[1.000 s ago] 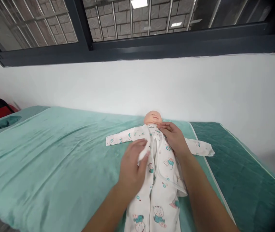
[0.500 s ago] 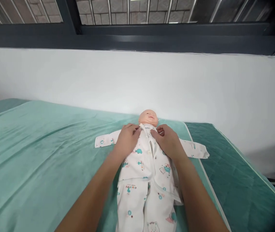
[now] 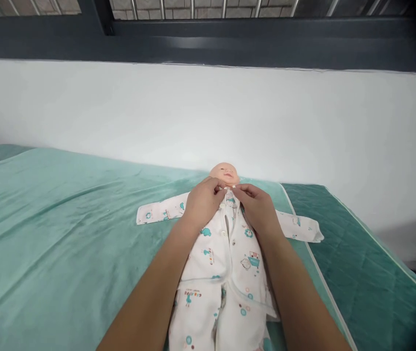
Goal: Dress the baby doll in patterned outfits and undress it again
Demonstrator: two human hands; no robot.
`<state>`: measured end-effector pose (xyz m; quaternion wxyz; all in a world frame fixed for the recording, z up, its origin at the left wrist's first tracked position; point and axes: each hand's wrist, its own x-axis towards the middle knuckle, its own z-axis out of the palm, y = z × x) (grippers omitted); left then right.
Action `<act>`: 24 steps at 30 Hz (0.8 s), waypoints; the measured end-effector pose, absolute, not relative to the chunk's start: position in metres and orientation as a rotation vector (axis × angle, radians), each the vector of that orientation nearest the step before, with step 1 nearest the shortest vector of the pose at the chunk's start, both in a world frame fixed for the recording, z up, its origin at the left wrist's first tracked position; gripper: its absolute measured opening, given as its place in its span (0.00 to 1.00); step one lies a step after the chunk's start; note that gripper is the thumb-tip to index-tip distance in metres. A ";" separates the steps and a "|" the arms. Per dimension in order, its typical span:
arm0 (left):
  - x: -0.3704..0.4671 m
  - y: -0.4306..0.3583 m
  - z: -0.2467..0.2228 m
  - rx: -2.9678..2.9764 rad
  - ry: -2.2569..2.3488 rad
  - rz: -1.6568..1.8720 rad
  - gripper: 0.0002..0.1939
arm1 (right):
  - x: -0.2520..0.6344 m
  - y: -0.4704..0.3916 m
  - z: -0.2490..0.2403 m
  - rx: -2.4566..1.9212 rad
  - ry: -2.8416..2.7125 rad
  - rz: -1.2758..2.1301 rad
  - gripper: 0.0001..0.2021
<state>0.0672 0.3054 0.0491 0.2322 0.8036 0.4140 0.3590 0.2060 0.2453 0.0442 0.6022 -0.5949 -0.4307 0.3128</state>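
A baby doll [image 3: 224, 173] lies on its back on a bed, head toward the white wall [image 3: 208, 117], dressed in a white printed romper [image 3: 226, 243] whose sleeves stretch out flat to either side. Both hands meet at the romper's neckline just under the doll's chin: the left hand [image 3: 203, 204] pinches the edge of one front panel with fingers curled together, and the right hand [image 3: 257, 207] pinches the opposite edge, fingertips almost touching those of the left. The front opening runs down the chest between the wrists, with small snaps showing along it. By the look of it, the step in hand is closing the top fastening at the collar; the next move would call for lining the two edges up squarely and pressing them together without bunching cloth against the doll's neck. Under the doll is a light teal blanket [image 3: 65, 229], spread wide to the left; a darker green quilted mattress [image 3: 357, 263] shows at the right. A dark window frame [image 3: 229, 44] runs above the wall.
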 end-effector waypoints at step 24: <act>0.071 0.304 0.049 1.865 1.005 1.133 0.04 | 0.214 0.254 0.029 -1.326 -1.262 0.565 0.10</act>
